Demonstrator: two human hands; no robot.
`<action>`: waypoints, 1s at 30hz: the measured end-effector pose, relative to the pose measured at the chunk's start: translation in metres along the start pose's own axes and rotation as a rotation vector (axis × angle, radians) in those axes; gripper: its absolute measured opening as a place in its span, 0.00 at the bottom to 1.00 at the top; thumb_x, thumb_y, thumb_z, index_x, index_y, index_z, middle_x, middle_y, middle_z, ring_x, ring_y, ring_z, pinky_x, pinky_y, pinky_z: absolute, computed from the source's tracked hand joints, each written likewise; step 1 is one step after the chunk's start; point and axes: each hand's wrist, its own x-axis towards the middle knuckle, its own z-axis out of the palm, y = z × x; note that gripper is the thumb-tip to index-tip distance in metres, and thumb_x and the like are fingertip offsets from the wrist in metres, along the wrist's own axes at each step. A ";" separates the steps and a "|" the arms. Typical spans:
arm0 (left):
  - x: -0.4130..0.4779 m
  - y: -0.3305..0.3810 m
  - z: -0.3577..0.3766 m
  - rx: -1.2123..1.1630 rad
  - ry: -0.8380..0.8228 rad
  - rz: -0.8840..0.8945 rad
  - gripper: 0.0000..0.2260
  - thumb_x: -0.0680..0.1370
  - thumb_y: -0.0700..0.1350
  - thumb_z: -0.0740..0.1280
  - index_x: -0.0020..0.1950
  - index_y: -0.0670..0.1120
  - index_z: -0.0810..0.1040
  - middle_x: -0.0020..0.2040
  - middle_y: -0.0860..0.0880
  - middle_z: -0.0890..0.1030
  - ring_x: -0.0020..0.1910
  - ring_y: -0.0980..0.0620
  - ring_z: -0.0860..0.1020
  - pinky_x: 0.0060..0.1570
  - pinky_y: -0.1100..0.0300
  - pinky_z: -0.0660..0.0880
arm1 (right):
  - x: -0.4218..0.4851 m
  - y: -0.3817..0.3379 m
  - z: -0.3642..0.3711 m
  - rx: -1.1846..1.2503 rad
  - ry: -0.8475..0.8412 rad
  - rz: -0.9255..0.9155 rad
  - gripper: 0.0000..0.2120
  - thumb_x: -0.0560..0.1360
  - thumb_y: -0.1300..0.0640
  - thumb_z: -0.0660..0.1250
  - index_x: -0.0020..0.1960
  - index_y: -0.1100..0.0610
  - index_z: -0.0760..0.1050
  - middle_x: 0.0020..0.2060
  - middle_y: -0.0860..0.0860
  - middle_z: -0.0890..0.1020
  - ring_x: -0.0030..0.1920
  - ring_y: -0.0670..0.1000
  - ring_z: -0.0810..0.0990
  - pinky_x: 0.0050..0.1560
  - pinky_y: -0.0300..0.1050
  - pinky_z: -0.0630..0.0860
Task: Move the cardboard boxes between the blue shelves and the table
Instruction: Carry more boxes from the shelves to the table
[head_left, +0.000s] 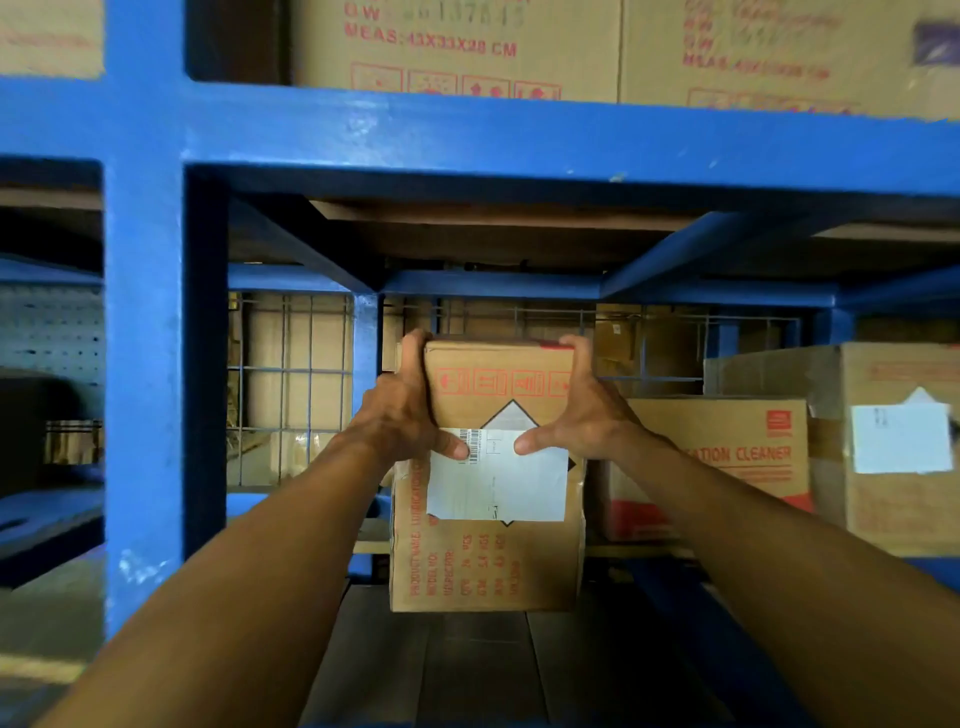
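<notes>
A tall cardboard box (488, 566) with red print and a white label stands upright inside the blue shelf (519, 140), on its dark wooden boards. My left hand (400, 410) grips the box's upper left edge, thumb on the label. My right hand (582, 410) grips the upper right edge, thumb also on the label. Both arms reach forward into the bay.
Two more cardboard boxes stand to the right in the same bay: one marked "CLEANER" (727, 462) and a bigger one (893, 447) with a white label. Large boxes (467, 47) fill the shelf above. A blue upright post (145, 364) is on the left; wire mesh (291, 384) backs the bay.
</notes>
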 end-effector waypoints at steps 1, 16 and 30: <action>-0.011 0.007 -0.003 0.009 -0.005 -0.005 0.60 0.52 0.46 0.85 0.70 0.62 0.46 0.59 0.41 0.76 0.58 0.36 0.75 0.57 0.40 0.74 | -0.012 -0.003 -0.007 0.001 -0.006 0.000 0.56 0.58 0.54 0.84 0.71 0.43 0.47 0.63 0.49 0.72 0.64 0.54 0.72 0.55 0.47 0.72; -0.127 0.115 -0.050 0.008 -0.079 0.170 0.57 0.57 0.47 0.84 0.72 0.57 0.47 0.62 0.44 0.76 0.61 0.39 0.74 0.58 0.48 0.70 | -0.152 -0.052 -0.129 -0.102 0.046 0.056 0.60 0.56 0.52 0.85 0.73 0.45 0.46 0.67 0.53 0.72 0.68 0.59 0.70 0.66 0.60 0.71; -0.116 0.143 -0.030 -0.218 -0.221 0.396 0.57 0.56 0.47 0.84 0.72 0.59 0.47 0.62 0.45 0.75 0.61 0.41 0.75 0.59 0.41 0.74 | -0.196 -0.070 -0.179 -0.310 0.199 0.218 0.60 0.51 0.45 0.85 0.70 0.43 0.49 0.58 0.50 0.73 0.61 0.56 0.72 0.63 0.58 0.71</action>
